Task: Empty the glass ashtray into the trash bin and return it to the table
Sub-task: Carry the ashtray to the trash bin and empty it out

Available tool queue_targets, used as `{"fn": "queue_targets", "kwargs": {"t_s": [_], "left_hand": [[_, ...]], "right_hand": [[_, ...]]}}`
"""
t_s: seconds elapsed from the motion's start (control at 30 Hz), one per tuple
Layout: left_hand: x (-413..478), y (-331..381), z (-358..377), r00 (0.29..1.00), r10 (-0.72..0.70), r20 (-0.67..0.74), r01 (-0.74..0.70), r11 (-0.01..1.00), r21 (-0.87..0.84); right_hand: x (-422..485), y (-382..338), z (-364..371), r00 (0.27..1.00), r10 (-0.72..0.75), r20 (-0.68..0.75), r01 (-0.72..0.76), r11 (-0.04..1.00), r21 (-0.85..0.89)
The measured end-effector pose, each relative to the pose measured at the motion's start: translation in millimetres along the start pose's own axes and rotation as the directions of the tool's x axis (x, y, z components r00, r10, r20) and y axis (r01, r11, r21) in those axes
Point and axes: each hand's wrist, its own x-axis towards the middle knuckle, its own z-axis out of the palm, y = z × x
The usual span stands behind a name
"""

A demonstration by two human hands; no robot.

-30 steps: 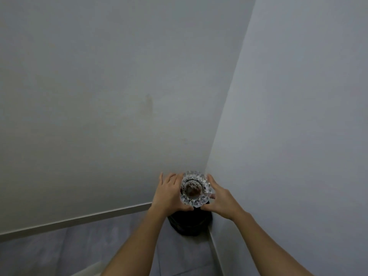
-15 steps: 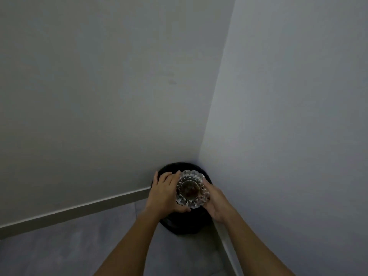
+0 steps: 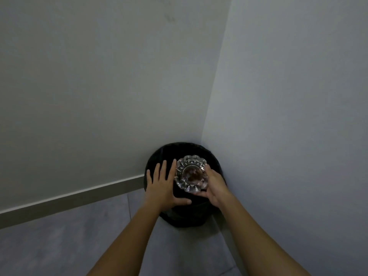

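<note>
Your right hand (image 3: 216, 187) has its grip closed on the right rim of the glass ashtray (image 3: 191, 173), holding it upright above the black trash bin (image 3: 159, 156) in the corner where the two walls meet. Brown residue sits in its bowl. Your left hand (image 3: 162, 184) is open, fingers spread flat, just left of the ashtray, over the bin's rim.
</note>
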Motion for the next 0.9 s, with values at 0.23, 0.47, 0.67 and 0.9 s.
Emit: {"fn": "queue_targets", "kwargs": {"t_s": [0.23,0.47,0.67,0.9], "left_hand": [[-19.9,-10.8,35.6,0.965,-0.227,0.134,0.237,0.97,-0.064],[-17.1,-9.5,35.1,0.952,-0.263,0.156,0.283,0.952,-0.118],[-18.1,-6.8,36.0,0.95,-0.276,0.144,0.293,0.949,-0.114],[-17.3,-5.6,39.2,0.953,-0.277,0.121,0.292,0.947,-0.136]], "right_hand": [[7.9,6.7,-2.6,0.997,-0.055,0.044,0.056,0.998,-0.025],[12.7,-3.0,2.5,0.968,-0.247,-0.03,0.225,0.918,-0.326],[19.6,-13.3,-1.3,0.789,-0.592,0.167,0.44,0.354,-0.825],[23.4,-5.1,-15.0,0.327,-0.644,0.692,0.358,-0.593,-0.721]]}}
